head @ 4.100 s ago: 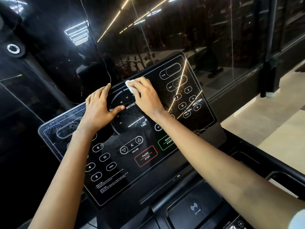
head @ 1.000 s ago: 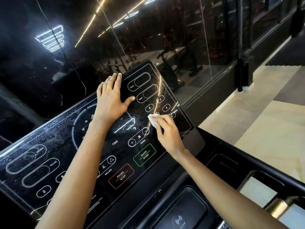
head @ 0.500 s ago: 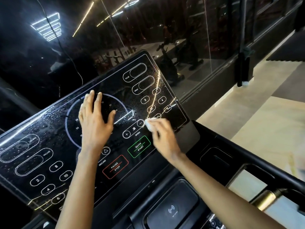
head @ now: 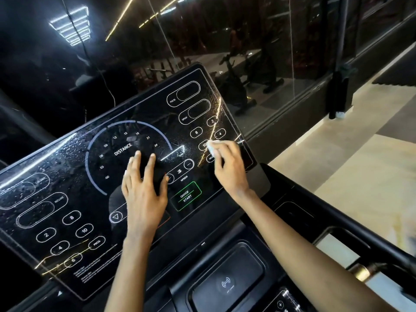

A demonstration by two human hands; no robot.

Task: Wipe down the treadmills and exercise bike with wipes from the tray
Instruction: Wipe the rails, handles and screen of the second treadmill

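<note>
A glossy black treadmill console (head: 74, 194) with white button outlines fills the middle of the view, wet with droplets on its left half. My left hand (head: 144, 190) lies flat on it with fingers spread, just below the DISTANCE dial. My right hand (head: 229, 167) presses a small white wipe (head: 211, 147) against the console's right side, over the numbered speed buttons. Only the wipe's front edge shows beyond my fingertips.
A dark reflective glass wall (head: 247, 41) stands right behind the console, mirroring an exercise bike. Below the console is a black tray with a wireless charging pad (head: 226, 282). A black handrail (head: 337, 221) runs along the right, with beige floor (head: 360, 154) beyond it.
My right hand has slid the wipe up and to the right, from the SPEED plus/minus buttons to the numbered buttons. My left hand has shifted down and right on the console.
</note>
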